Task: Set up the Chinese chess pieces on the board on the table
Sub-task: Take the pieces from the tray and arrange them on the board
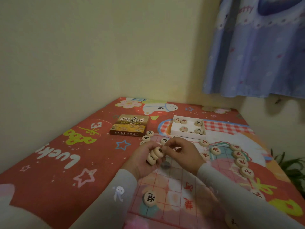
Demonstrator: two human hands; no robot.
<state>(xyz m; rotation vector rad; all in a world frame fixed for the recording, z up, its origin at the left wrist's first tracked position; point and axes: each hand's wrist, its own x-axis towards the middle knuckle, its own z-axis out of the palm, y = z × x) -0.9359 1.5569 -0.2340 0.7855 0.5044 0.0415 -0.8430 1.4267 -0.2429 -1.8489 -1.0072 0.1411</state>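
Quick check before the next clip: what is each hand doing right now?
Left hand: grips a stack of wooden chess pieces in curled fingers.
Right hand: fingers curled, pinching at the top of that stack; a red-marked piece shows under its fingers.

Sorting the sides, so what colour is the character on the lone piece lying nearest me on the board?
Black, on the pale wooden piece, clearest in the head view.

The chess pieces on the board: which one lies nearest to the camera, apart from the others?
The black-lettered piece at the board's near left edge, just beside the left sleeve. It lies alone; the red-lettered pieces line the right side.
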